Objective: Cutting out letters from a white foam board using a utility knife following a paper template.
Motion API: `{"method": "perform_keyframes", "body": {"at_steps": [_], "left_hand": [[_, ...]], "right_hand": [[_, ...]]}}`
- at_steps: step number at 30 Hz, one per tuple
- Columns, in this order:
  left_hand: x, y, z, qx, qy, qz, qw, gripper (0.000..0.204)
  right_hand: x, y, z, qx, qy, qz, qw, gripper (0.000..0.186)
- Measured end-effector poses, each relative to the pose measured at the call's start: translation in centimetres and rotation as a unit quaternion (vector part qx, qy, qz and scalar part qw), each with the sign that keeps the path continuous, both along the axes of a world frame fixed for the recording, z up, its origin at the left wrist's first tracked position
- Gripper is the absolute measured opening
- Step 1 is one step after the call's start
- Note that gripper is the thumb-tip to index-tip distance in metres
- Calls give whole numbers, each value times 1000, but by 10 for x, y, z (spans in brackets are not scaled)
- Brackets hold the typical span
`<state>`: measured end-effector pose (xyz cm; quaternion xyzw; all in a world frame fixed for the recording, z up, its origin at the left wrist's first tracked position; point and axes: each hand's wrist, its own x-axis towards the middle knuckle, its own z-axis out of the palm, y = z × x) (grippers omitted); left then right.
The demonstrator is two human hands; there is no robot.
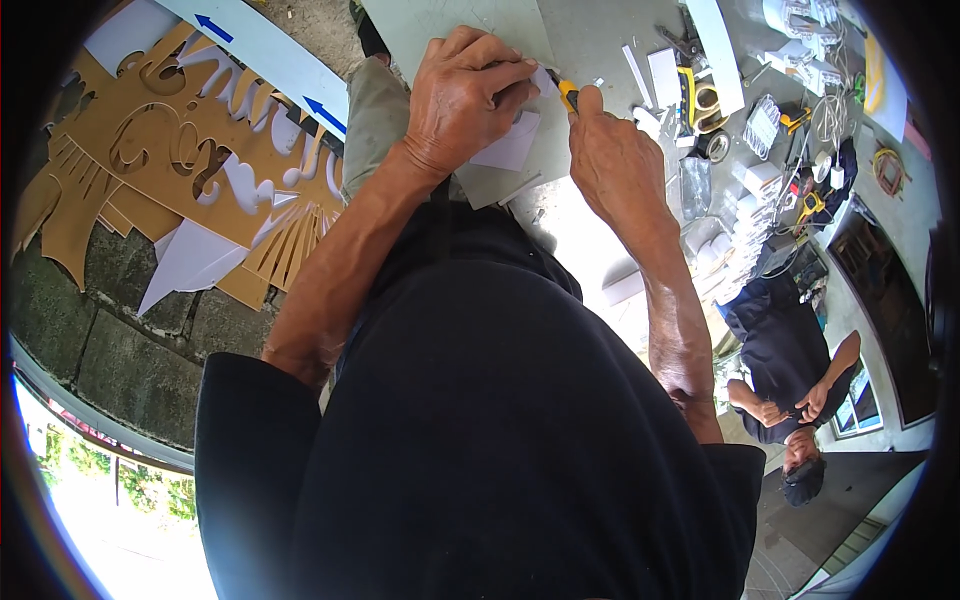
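My right hand [618, 160] is closed around a yellow utility knife [568, 92], its tip pointing toward my left hand. The fingers of my left hand [468, 92] are bent and pressed together on a small white piece of board [544, 82], which shows just past the fingertips. Most of that piece is hidden by the fingers. Under my left hand a larger white piece of board [508, 146] lies flat on the grey-green work surface [585, 40]. A thin white strip [520, 188] lies near its front edge.
To the left, brown-faced cut-out sheets [150, 150] lie on paving blocks [135, 370], beside a white board with blue arrows [265, 60]. On the right are tape rolls [708, 100], a clear bottle [696, 188], cables and tools. Another person [780, 350] stands at the far right.
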<state>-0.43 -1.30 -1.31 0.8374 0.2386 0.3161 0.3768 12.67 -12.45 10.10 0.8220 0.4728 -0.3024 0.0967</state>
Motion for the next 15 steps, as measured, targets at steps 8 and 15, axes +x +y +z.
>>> {"method": "perform_keyframes", "body": {"at_steps": [8,15], "left_hand": [[-1,1,1,-6,0,1,1000,24],[-1,1,1,-6,4,2,1000,23]], "right_hand": [[-4,4,7,-21,3,-1,1000,14],[-11,-3,0,-7,15,-30,999,18]]}}
